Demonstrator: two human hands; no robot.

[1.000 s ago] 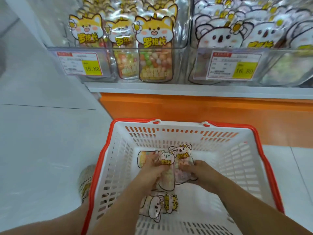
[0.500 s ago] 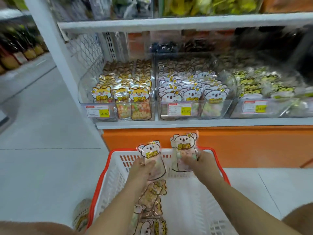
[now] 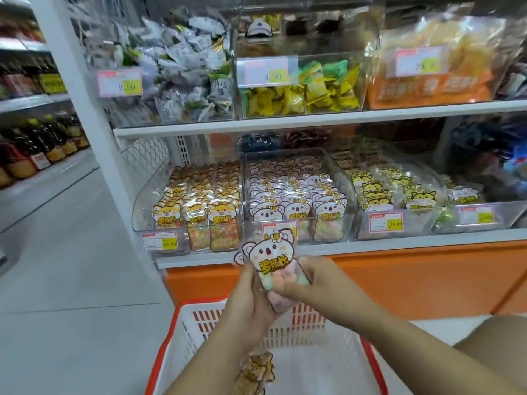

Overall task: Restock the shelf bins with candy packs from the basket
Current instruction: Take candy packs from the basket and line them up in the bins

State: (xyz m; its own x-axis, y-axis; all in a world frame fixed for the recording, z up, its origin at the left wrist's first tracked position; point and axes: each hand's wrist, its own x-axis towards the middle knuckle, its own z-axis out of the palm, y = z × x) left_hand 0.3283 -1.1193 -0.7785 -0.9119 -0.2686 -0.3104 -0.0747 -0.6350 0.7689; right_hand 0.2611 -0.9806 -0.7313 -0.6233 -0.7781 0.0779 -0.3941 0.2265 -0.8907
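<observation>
Head view: koala candy pack (image 3: 271, 260) held upright above basket (image 3: 194, 343), in front of lower shelf edge (image 3: 399, 246), below koala bin (image 3: 299, 192). Pack gripped from both sides: left hand (image 3: 251, 295) curled round left edge, right hand (image 3: 313, 280) curled round right edge. Edge of second pack seen behind first. Yellow-brown pack (image 3: 256, 369) seen lying in basket. Fox bin (image 3: 188, 201) seen filled, just left of koala bin.

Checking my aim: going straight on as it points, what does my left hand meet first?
Likely the front wall of the koala bin, though depth is unclear; the left hand grips a koala pack.
</observation>
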